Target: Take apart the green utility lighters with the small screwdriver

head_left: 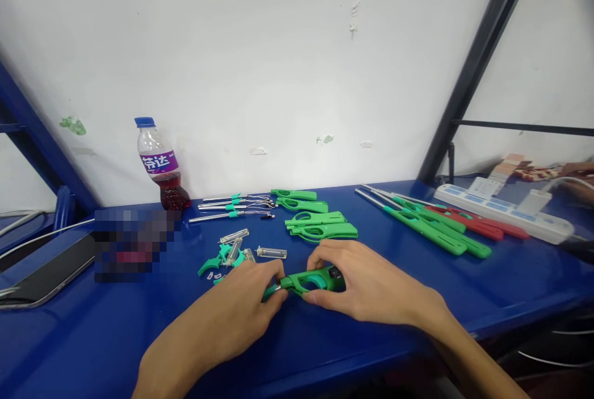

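A green long-neck lighter (297, 284), with a teal trigger in its loop and a dark part near the handle, lies between my two hands close above the table. My left hand (241, 297) pinches its metal tube end, and most of the tube is hidden under the fingers. Fingers of my right hand (357, 278) are closed around the green handle. Just beyond my left hand are clear fuel tanks (271, 253) and teal triggers (211, 264). Farther back lie metal tubes with wires (216, 216) and green handle shells (325, 232).
On the right lie several green lighters (427, 232) and red lighters (482, 223), beside a white power strip (496, 208). A drink bottle (160, 167) stands at the back left. A dark tablet-like device (51, 269) is at the left edge. Another person's hand (580, 173) shows at far right.
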The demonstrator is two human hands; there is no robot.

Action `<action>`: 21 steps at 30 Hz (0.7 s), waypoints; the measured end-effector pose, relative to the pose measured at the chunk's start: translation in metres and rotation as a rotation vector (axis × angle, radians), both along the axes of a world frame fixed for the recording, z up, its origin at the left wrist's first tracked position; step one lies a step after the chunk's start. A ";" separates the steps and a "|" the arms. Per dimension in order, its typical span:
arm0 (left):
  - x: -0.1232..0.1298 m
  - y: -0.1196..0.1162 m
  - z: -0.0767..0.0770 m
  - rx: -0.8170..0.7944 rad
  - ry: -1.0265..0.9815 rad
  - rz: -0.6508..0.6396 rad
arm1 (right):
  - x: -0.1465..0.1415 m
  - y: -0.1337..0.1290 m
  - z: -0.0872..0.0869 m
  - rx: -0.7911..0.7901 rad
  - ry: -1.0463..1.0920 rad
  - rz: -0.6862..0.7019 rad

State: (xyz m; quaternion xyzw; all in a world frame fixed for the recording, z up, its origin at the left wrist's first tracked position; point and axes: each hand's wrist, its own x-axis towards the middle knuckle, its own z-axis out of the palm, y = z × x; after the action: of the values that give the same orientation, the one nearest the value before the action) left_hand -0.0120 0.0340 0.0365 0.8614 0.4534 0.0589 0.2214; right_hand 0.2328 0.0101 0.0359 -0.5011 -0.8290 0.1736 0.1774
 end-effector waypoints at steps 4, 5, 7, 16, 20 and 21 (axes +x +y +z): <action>-0.001 0.002 -0.003 -0.016 0.011 0.038 | 0.002 0.000 0.002 0.011 0.048 -0.003; -0.002 0.002 -0.003 -0.020 0.013 0.044 | 0.004 -0.001 0.003 0.025 0.075 -0.021; -0.003 0.002 -0.003 -0.020 0.012 0.050 | 0.008 -0.002 0.008 0.051 0.136 -0.062; -0.004 0.003 -0.005 0.014 0.006 0.013 | 0.042 0.003 0.014 0.149 0.070 -0.218; -0.004 0.001 -0.010 0.036 0.055 0.054 | 0.067 0.011 0.002 0.006 -0.099 -0.190; -0.004 0.000 -0.012 0.049 0.055 0.066 | 0.070 0.012 0.000 -0.014 -0.116 -0.187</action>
State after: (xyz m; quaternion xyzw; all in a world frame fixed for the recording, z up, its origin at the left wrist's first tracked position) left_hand -0.0158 0.0339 0.0249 0.8524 0.4860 0.0535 0.1854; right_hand 0.3030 0.0224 0.0358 -0.5869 -0.7862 0.1325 0.1411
